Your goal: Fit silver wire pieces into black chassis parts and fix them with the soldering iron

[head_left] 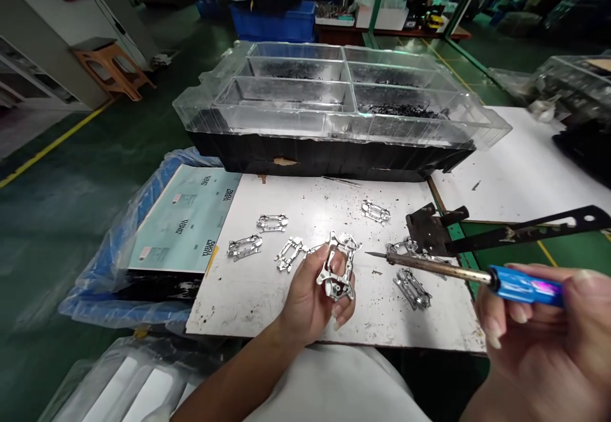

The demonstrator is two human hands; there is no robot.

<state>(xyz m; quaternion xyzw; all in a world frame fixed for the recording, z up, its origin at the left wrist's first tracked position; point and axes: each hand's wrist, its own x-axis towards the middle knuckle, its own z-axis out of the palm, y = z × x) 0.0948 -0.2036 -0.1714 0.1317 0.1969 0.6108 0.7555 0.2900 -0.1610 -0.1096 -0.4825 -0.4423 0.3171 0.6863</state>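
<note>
My left hand (312, 295) is closed around a silver metal frame (340, 268), a small open bracket with jointed arms, held up above the white tabletop. In my right hand (539, 326) is a soldering iron (439, 268) with a blue handle. Its thin tip points left and ends a short way right of the frame, apart from it. Similar metal frames lie on the table: one (272, 223) and another (244, 247) at the left, one (375, 211) farther back, and one (413, 288) beneath the iron's shaft.
A clear compartment tray (286, 119) with small black pieces stands on a black base at the back. Tweezers (341, 181) lie before it. A dark metal stand (429, 231) sits at the table's right edge. On the left is a blue plastic-lined bin (95, 295) holding printed sheets (184, 218).
</note>
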